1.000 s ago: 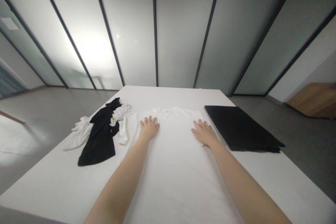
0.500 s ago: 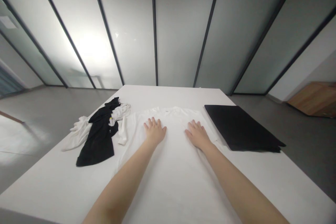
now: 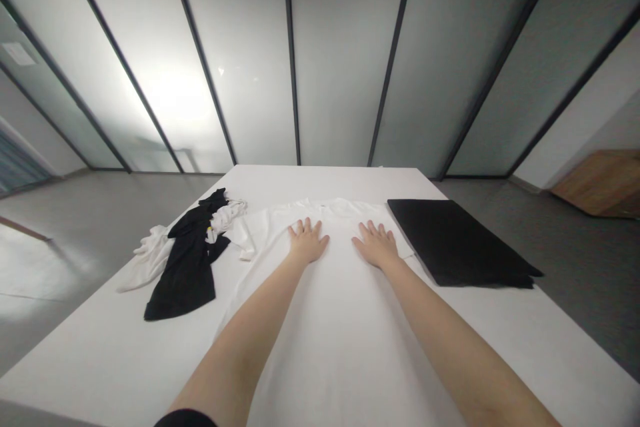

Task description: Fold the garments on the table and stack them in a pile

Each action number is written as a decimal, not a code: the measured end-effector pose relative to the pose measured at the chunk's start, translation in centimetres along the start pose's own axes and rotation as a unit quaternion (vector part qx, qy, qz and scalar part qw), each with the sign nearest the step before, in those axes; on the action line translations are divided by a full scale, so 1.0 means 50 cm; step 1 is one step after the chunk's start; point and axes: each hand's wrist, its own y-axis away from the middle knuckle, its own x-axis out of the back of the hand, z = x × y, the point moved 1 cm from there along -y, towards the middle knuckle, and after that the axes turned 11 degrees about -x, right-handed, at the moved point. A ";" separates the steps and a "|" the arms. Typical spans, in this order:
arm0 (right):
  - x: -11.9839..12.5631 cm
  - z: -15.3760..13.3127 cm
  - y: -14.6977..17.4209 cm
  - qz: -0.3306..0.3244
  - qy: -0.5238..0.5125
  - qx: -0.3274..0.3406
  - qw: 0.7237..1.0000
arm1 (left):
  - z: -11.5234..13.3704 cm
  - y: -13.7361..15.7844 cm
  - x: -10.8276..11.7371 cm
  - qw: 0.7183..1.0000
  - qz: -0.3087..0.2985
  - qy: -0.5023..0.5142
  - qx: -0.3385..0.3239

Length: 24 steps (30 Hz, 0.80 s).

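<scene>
A white T-shirt (image 3: 335, 307) lies spread out on the white table, its collar toward the far side and its body running toward me. Flat on its upper left part rests my left hand (image 3: 307, 242), fingers spread. My right hand (image 3: 375, 245) lies palm down on the upper right part, fingers also apart. Neither hand grips anything. The shirt's left sleeve (image 3: 246, 240) reaches out close to the dark clothing. Some creases show around the collar and the left shoulder.
On the left of the white table (image 3: 85, 340) lie a black garment (image 3: 187, 280) and crumpled white garments (image 3: 155, 257). A stack of flat black sheets (image 3: 457, 243) sits on the right. Frosted glass panels (image 3: 335, 60) stand behind the table.
My left hand has slid a little to the right across the shirt. The shirt's left shoulder and sleeve have shifted and look more spread. My right hand has barely moved.
</scene>
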 end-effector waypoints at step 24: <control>0.000 0.026 -0.013 0.035 -0.080 0.008 0.996 | -0.325 0.169 0.124 0.908 0.207 -0.041 0.361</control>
